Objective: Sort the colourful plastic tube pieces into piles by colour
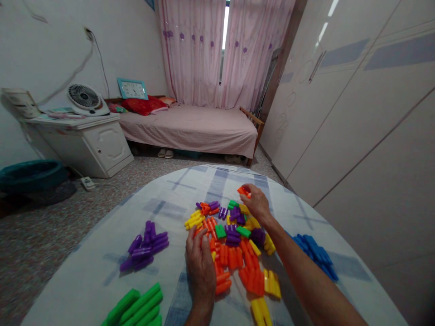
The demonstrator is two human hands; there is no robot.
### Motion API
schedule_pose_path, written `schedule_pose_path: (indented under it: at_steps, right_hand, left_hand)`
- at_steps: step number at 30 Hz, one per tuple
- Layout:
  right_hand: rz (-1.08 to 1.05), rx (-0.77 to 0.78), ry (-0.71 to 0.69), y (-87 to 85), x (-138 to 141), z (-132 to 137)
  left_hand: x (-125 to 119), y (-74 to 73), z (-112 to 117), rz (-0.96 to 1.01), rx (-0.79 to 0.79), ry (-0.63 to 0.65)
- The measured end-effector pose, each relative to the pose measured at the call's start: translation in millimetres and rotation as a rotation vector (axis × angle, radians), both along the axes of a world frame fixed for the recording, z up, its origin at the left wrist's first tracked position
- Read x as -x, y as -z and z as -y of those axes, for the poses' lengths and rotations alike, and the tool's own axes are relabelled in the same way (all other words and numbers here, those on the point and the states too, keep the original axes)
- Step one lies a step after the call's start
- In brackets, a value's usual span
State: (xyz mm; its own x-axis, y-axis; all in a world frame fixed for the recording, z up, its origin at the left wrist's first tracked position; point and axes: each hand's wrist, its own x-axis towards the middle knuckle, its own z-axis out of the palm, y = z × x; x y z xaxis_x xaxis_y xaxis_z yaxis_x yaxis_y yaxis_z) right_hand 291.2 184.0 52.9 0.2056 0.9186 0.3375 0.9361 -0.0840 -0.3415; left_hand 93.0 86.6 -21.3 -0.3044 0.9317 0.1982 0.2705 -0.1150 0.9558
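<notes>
A mixed heap of plastic tube-shaped building pieces lies mid-table, with orange pieces (234,257), yellow pieces (194,220), purple pieces (233,235) and green pieces (220,231). My right hand (257,203) is at the far edge of the heap, thumb and fingers pinching an orange building piece (243,192). At the heap's left side, my left hand (200,260) rests with fingers stretched forward, its fingertips over orange pieces. Whether those fingertips grip any of them is hidden.
Purple pieces (144,246) form a separate group at the left, green pieces (139,308) at the near left, and blue pieces (316,254) at the right beyond my forearm. A checked cloth covers the round table (170,194). A bed (204,122) and wardrobe (326,113) stand beyond.
</notes>
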Motion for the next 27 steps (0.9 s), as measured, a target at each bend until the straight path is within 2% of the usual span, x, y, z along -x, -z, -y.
schedule_pose_path:
  at_steps: [3, 6, 11, 16, 18, 21, 23, 27]
  right_hand:
    - [0.123, 0.029, 0.087, 4.4, -27.7, -15.7]
    - [0.156, 0.044, 0.098, 13.8, -38.3, -24.5]
    - [0.19, 0.065, 0.08, 23.1, -38.0, -26.7]
    - [0.19, 0.043, 0.032, 17.0, -25.3, -20.9]
    - [0.137, 0.003, -0.076, 12.3, -11.2, -17.0]
    - [0.016, -0.038, -0.367, 6.0, 20.1, -9.5]
    - [-0.022, -0.006, -0.522, 3.9, 43.7, -4.7]
    - [0.043, 0.092, -0.622, 7.8, 81.7, -1.2]
  left_hand:
    - [0.5, 0.7, 0.3, -0.004, 0.003, 0.001]
    - [0.4, 0.7, 0.5, -0.001, 0.006, -0.001]
    - [-1.0, -1.6, 1.2, 0.006, 0.014, -0.001]
    - [-2.0, -6.1, 2.2, 0.009, 0.033, -0.002]
    - [-2.2, -6.9, 2.1, 0.017, 0.033, -0.007]
    - [-2.3, -6.6, 1.7, 0.019, 0.024, -0.017]
    - [-2.2, -6.1, 1.6, 0.012, 0.019, -0.018]
    - [-1.5, -5.4, 1.7, 0.009, 0.024, -0.008]
